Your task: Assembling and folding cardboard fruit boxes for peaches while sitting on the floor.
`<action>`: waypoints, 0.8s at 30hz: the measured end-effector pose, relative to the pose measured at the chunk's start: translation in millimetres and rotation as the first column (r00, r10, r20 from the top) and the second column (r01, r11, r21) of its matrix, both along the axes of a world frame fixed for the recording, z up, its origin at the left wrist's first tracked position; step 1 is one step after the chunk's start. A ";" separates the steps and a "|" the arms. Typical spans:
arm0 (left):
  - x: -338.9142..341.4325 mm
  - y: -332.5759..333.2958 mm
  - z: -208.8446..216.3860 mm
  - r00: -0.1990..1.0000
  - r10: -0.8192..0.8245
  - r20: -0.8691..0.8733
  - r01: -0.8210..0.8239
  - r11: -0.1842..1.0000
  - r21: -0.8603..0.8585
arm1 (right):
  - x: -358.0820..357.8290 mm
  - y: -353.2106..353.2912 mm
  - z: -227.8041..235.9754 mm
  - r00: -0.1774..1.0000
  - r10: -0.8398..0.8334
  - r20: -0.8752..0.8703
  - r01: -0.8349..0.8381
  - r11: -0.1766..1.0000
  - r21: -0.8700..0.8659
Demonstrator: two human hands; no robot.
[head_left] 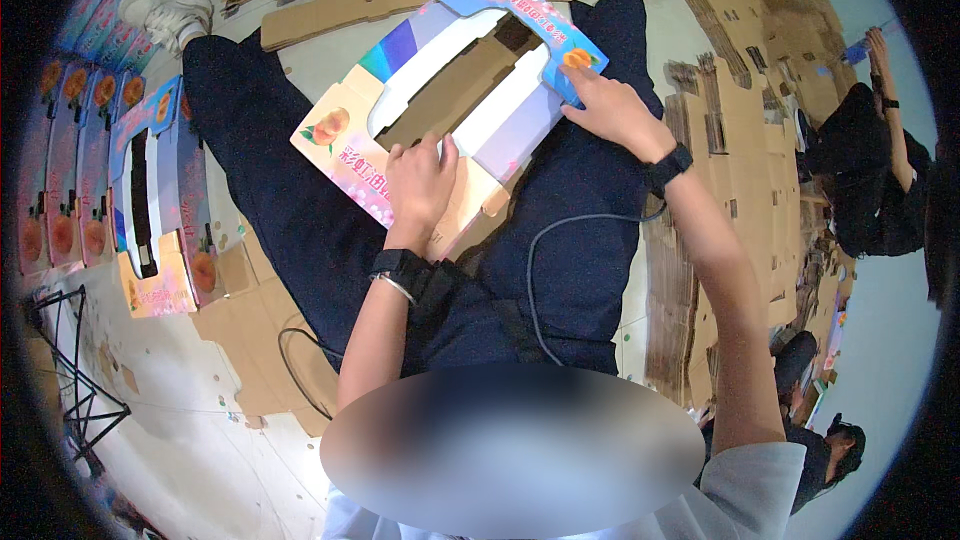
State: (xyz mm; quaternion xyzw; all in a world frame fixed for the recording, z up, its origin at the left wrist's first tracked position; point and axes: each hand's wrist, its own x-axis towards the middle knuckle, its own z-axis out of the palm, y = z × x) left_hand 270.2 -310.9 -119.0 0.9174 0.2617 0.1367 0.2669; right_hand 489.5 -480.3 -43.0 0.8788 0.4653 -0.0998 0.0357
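A colourful printed cardboard fruit box lies tilted across my lap, between my legs. Blue covers its far end panel, peach its near one, both with fruit pictures. A long opening with white flaps runs along its top and shows brown card inside. My left hand grips the near panel at the opening's edge, fingers curled over it; what the fingertips touch inside is partly hidden. At the far right corner, my right hand holds the blue panel, thumb and fingers on the edge.
Similar assembled boxes stand in a row at the left, with one box nearer me. Flat brown cardboard stacks lie right and ahead. A black folding frame stands lower left. Other people sit at the right. A dark cable crosses my leg.
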 end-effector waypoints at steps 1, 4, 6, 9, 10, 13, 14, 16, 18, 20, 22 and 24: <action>-0.9 0.3 0.6 1.000 0.010 0.018 -0.010 1.000 -0.011 | -5.4 1.2 3.4 1.000 0.016 -0.008 -0.015 1.000 0.018; -3.2 -0.6 2.0 0.998 0.043 0.050 -0.041 0.998 -0.041 | -11.7 -5.4 25.6 0.974 -0.088 -0.208 0.123 0.979 0.160; -3.4 -3.3 3.2 0.993 0.091 0.069 -0.085 0.993 -0.082 | -14.7 -16.0 38.4 0.930 -0.194 -0.311 0.235 0.967 0.098; -0.5 -7.6 9.5 0.960 0.170 0.222 -0.141 0.980 -0.137 | -26.0 -35.6 40.1 0.707 -0.316 -0.633 0.419 0.908 0.014; 0.9 -8.4 13.8 0.936 0.206 0.286 -0.157 0.970 -0.186 | -30.7 -40.6 36.2 0.630 -0.301 -0.716 0.436 0.900 0.004; 2.9 -7.9 34.5 0.882 0.275 0.382 -0.076 0.884 -0.460 | -40.2 -46.9 22.9 0.521 -0.276 -0.807 0.432 0.901 -0.030; 3.3 -9.4 43.2 0.839 0.308 0.449 0.002 0.823 -0.568 | -43.5 -45.7 19.7 0.503 -0.216 -0.837 0.507 0.858 0.083; -0.8 -16.8 61.6 0.774 0.383 0.504 0.086 0.726 -0.683 | -47.4 -41.8 20.5 0.445 -0.229 -0.866 0.613 0.783 0.108; -3.0 -27.2 77.8 0.702 0.472 0.533 0.115 0.664 -0.739 | -57.5 -38.0 26.9 0.421 -0.068 -0.904 0.588 0.780 0.215; 1.7 -34.4 89.6 0.662 0.522 0.538 0.084 0.661 -0.746 | -73.9 -36.7 35.5 0.439 0.094 -0.894 0.592 0.718 0.366; 7.6 -38.1 98.4 0.602 0.533 0.595 0.081 0.700 -0.710 | -87.0 -30.5 39.4 0.548 0.081 -0.832 0.558 0.706 0.436; 20.4 -41.5 103.8 0.585 0.520 0.622 0.051 0.742 -0.668 | -92.0 -23.5 40.0 0.693 0.116 -0.712 0.492 0.646 0.584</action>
